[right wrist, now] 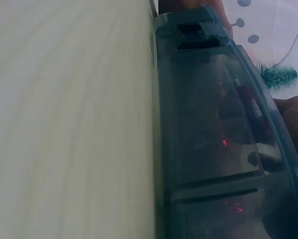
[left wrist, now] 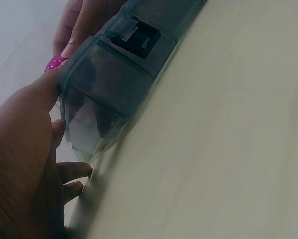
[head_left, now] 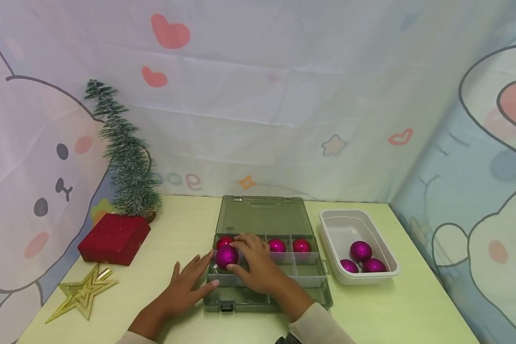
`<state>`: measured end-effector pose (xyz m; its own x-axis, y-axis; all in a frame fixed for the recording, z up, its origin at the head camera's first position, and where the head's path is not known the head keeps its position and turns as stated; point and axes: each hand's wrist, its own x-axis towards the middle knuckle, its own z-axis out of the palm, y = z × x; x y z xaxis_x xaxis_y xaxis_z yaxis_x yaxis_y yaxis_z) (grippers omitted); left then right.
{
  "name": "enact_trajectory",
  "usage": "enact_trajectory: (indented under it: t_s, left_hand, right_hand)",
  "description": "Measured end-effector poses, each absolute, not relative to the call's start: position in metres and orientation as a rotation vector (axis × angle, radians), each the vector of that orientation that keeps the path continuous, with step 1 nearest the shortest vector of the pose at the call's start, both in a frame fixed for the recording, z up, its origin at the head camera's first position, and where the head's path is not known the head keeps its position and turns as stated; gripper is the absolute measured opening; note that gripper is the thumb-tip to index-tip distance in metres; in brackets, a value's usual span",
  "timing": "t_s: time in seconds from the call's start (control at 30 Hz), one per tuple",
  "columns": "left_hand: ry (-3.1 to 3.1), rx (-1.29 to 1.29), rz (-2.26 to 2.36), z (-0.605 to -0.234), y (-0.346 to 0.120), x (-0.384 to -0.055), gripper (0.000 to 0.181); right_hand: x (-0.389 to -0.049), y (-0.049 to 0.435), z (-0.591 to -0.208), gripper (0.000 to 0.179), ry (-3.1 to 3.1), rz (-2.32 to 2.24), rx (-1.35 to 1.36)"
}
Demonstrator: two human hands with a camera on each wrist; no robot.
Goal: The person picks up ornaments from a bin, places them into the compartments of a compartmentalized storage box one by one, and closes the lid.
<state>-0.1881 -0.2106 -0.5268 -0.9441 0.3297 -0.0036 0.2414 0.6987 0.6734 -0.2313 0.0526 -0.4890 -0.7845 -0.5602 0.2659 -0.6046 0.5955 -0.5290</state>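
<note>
A dark translucent compartment box (head_left: 236, 298) lies with its lid (head_left: 262, 217) raised at the back. My right hand (head_left: 258, 267) reaches over it and pinches a glittery purple Christmas ball (head_left: 226, 257) between thumb and fingers, at the middle row's left compartment. The ball also peeks over the box edge in the left wrist view (left wrist: 54, 63). Behind it, a shiny red ball (head_left: 224, 241) sits in the back row, with a magenta ball (head_left: 277, 245) and another red one (head_left: 302, 245) farther right. Fingers spread, my left hand (head_left: 182, 290) rests against the box's left side.
Right of the box stands a white plastic tub (head_left: 341, 224) holding three glittery purple balls (head_left: 361, 250). Over on the left are a small frosted tree (head_left: 131, 162), a red block (head_left: 113, 239) and a gold star (head_left: 83, 292). A printed cloth hangs behind the table.
</note>
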Motion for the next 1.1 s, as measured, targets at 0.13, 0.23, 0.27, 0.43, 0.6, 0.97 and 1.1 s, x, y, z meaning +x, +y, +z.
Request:
enact_trajectory:
  t_s: [0.13,0.23,0.27,0.43,0.6,0.97,1.1]
  left_hand:
    - [2.785,0.464,1.068,-0.5273,-0.2109,-0.1883,0.082]
    - [2.79,0.462,1.064,-0.5274,-0.2108,-0.1884,0.082]
    - [2.791,0.461,1.063,-0.5274,-0.2108,-0.1885,0.082]
    - [2.798,0.464,1.061,-0.5269,-0.2102,-0.1885,0.082]
    - [2.791,0.466,1.059,-0.5278,-0.2106,-0.1888,0.082]
    - [2.803,0.499,1.177,-0.5306,-0.2095,-0.186,0.081]
    - [2.814,0.511,1.188,-0.5315,-0.2094,-0.186,0.08]
  right_hand:
    - [-0.2314,0.0518,-0.4883,0.054,-2.763,0.903,1.004]
    - [-0.2311,0.0517,-0.4882,0.053,-2.765,0.885,1.014]
    - [-0.2309,0.0518,-0.4881,0.053,-2.761,0.878,1.017]
    - [-0.2308,0.0523,-0.4897,0.051,-2.762,0.827,1.024]
    - [-0.2295,0.0525,-0.4909,0.052,-2.776,0.775,1.022]
    - [-0.2281,0.0504,-0.4902,0.04,-2.815,0.747,0.998]
    - [-0.2277,0.0504,-0.4907,0.04,-2.817,0.743,0.992]
